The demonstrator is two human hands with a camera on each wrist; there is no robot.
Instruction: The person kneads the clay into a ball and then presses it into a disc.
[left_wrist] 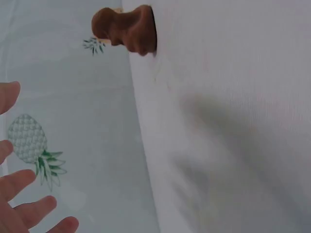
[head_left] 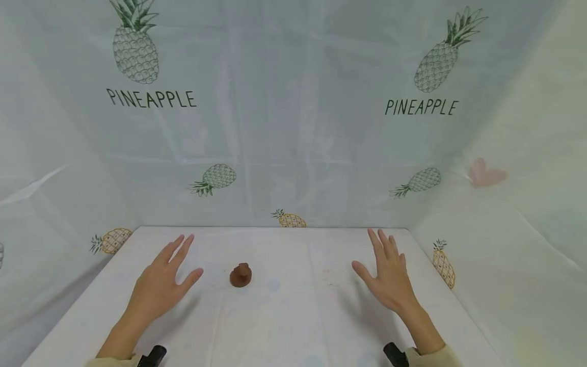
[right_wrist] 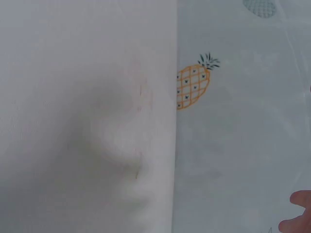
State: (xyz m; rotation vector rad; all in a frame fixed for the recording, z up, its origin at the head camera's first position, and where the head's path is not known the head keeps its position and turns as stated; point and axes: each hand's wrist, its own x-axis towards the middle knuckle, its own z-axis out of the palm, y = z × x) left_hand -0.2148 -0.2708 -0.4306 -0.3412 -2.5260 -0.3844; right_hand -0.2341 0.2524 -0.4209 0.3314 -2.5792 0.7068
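A small brown clay-like lump (head_left: 240,276) stands on the white table, left of the middle. In the left wrist view this lump (left_wrist: 127,30) shows a wide flat base, a narrower waist and a rounded knob on top. To its left, my left hand (head_left: 158,290) hovers above the table with fingers spread, apart from the lump and holding nothing. My right hand (head_left: 390,278) hovers over the table's right side, its fingers stretched and spread, touching nothing. Only some of its fingertips (right_wrist: 301,213) show at the right wrist view's lower right corner.
The white table (head_left: 279,326) meets a pale back sheet (head_left: 293,127) printed with pineapples, and similar sheets hang at both sides. Faint reddish-brown smears (right_wrist: 141,97) mark the tabletop in the right wrist view. A black strap-like device (head_left: 153,356) sits at each wrist.
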